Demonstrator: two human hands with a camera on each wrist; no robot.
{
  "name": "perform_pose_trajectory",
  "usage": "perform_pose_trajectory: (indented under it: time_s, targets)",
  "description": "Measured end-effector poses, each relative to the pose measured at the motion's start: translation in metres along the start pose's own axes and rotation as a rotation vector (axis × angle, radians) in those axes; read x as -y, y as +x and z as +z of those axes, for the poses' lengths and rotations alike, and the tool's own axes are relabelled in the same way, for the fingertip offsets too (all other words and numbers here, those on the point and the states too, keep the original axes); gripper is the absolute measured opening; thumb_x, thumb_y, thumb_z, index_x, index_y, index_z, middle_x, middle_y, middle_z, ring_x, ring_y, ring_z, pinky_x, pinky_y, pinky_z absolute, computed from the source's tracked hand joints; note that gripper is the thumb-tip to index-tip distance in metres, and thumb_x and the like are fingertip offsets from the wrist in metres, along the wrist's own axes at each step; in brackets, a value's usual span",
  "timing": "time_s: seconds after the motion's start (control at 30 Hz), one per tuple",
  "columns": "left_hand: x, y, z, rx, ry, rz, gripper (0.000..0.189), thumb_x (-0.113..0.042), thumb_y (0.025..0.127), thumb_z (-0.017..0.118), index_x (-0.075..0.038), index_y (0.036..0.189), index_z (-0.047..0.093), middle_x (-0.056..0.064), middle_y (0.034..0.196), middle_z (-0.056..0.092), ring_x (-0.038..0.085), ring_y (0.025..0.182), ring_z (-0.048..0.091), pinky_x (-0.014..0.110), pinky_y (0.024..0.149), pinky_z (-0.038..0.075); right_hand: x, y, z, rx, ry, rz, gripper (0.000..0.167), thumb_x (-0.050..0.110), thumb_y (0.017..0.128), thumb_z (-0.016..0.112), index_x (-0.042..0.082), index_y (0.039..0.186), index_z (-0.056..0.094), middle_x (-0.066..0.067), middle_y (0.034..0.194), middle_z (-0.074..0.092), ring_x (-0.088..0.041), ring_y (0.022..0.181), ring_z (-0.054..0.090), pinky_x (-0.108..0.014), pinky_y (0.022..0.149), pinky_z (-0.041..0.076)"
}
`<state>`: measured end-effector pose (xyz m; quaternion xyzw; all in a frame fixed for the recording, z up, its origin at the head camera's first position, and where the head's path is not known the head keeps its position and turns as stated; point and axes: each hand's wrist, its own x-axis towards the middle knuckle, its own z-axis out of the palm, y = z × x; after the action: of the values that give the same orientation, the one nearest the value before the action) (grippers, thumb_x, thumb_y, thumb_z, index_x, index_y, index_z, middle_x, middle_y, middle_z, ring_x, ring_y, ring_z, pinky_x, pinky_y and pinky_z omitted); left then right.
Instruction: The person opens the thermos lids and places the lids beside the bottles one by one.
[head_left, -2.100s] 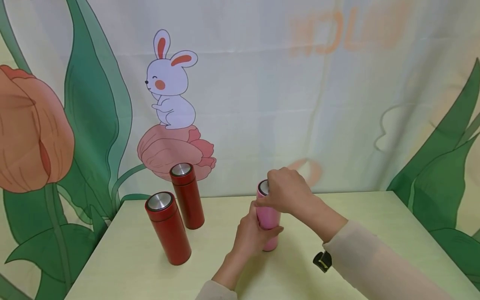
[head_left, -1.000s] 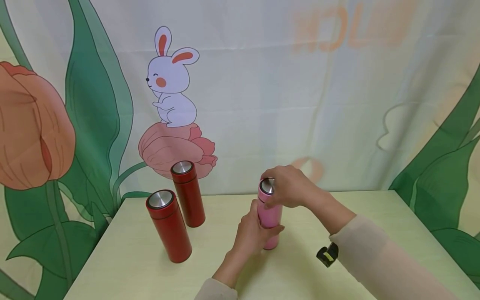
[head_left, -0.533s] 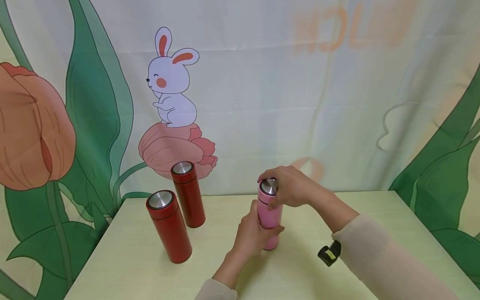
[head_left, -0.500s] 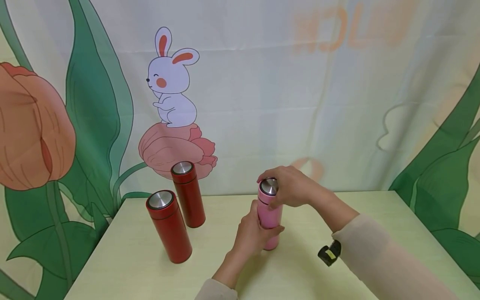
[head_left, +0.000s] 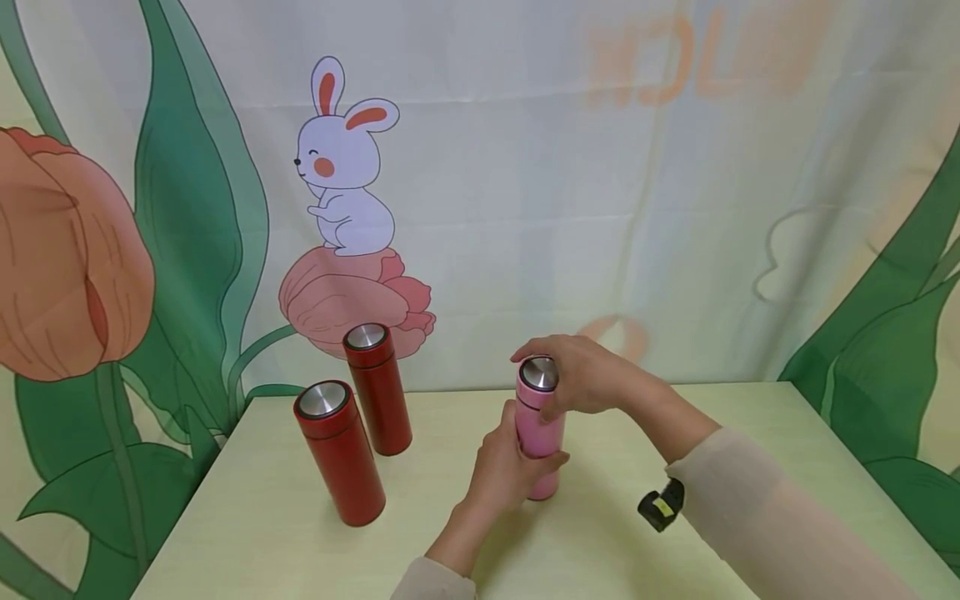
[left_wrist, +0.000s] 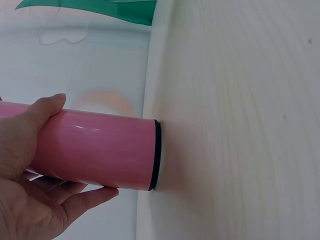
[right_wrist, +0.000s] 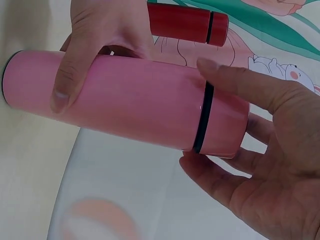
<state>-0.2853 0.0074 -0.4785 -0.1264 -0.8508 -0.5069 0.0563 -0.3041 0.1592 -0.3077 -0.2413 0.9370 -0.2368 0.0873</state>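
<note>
A pink thermos (head_left: 537,432) stands upright on the table, right of centre in the head view. My left hand (head_left: 497,467) grips its lower body, thumb on one side and fingers on the other, as the left wrist view also shows. Over the top, my right hand (head_left: 588,375) holds the lid (head_left: 539,374), which has a silver disc on top. In the right wrist view the right thumb and fingertips sit by the black band (right_wrist: 204,117) between lid and body. The lid is on the body. Part of its far side is hidden by the right hand.
Two red thermoses stand upright to the left, the nearer one (head_left: 341,458) in front of the farther one (head_left: 377,396). A curtain (head_left: 487,208) printed with a rabbit and flowers hangs behind the pale table (head_left: 247,500). A black strap end (head_left: 662,505) dangles near the right sleeve.
The right hand has turned on the lid and drawn back slightly to the right, showing more of the silver top. The left hand and the thermoses have stayed in place.
</note>
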Motion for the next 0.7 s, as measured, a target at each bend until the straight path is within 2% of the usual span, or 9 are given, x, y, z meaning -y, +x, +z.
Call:
perform_pose_trajectory:
  time_s: [0.2, 0.33, 0.4, 0.47, 0.57, 0.63, 0.7]
  targets:
    - [0.000, 0.000, 0.000, 0.004, -0.004, -0.014, 0.068, -0.033, 0.081, 0.089, -0.020, 0.130, 0.044, 0.004, 0.118, 0.072, 0.019, 0.106, 0.071, 0.042, 0.091, 0.058, -0.001, -0.001, -0.002, -0.027, -0.086, 0.004, 0.086, 0.036, 0.076, 0.090, 0.013, 0.149, 0.051, -0.010, 0.130, 0.067, -0.027, 0.118, 0.064, -0.043, 0.096, 0.055]
    - [0.000, 0.001, 0.001, 0.011, -0.010, -0.009, 0.068, -0.032, 0.082, 0.089, -0.021, 0.131, 0.044, 0.005, 0.119, 0.072, 0.020, 0.106, 0.071, 0.042, 0.091, 0.058, 0.003, -0.003, -0.004, -0.055, -0.157, 0.051, 0.093, 0.053, 0.077, 0.087, 0.004, 0.148, 0.051, -0.013, 0.130, 0.069, -0.031, 0.121, 0.064, -0.045, 0.096, 0.054]
    - [0.001, 0.002, 0.001, 0.012, -0.012, -0.002, 0.069, -0.033, 0.082, 0.089, -0.021, 0.132, 0.044, 0.005, 0.119, 0.072, 0.020, 0.105, 0.072, 0.043, 0.091, 0.058, 0.006, -0.003, -0.004, -0.068, -0.187, 0.084, 0.091, 0.056, 0.078, 0.085, 0.001, 0.144, 0.055, -0.012, 0.127, 0.071, -0.031, 0.118, 0.065, -0.043, 0.093, 0.055]
    - [0.002, 0.002, 0.001, 0.013, -0.011, -0.001, 0.072, -0.034, 0.082, 0.089, -0.022, 0.136, 0.043, 0.005, 0.119, 0.072, 0.020, 0.105, 0.072, 0.043, 0.091, 0.058, 0.010, -0.004, -0.004, -0.083, -0.218, 0.117, 0.081, 0.057, 0.078, 0.084, 0.001, 0.133, 0.062, -0.010, 0.117, 0.073, -0.029, 0.107, 0.068, -0.039, 0.083, 0.056]
    - [0.003, 0.002, 0.002, 0.011, -0.001, -0.005, 0.078, -0.036, 0.082, 0.089, -0.022, 0.142, 0.041, 0.005, 0.119, 0.072, 0.020, 0.104, 0.072, 0.042, 0.091, 0.058, 0.017, -0.005, -0.003, -0.099, -0.246, 0.163, 0.064, 0.058, 0.078, 0.083, 0.004, 0.107, 0.067, -0.005, 0.093, 0.071, -0.023, 0.083, 0.065, -0.033, 0.066, 0.051]
    - [0.003, 0.002, 0.002, 0.009, 0.006, -0.010, 0.081, -0.037, 0.082, 0.088, -0.021, 0.145, 0.040, 0.005, 0.118, 0.072, 0.020, 0.103, 0.072, 0.041, 0.091, 0.058, 0.023, -0.005, -0.003, -0.107, -0.247, 0.198, 0.061, 0.062, 0.076, 0.084, 0.007, 0.092, 0.064, -0.004, 0.082, 0.066, -0.021, 0.073, 0.061, -0.030, 0.059, 0.047]
    - [0.003, 0.001, 0.001, 0.006, 0.012, -0.018, 0.081, -0.037, 0.082, 0.088, -0.020, 0.146, 0.041, 0.005, 0.117, 0.073, 0.020, 0.102, 0.073, 0.041, 0.091, 0.058, 0.028, -0.005, -0.002, -0.115, -0.250, 0.227, 0.063, 0.066, 0.073, 0.084, 0.009, 0.084, 0.061, -0.002, 0.075, 0.061, -0.019, 0.067, 0.056, -0.028, 0.055, 0.043]
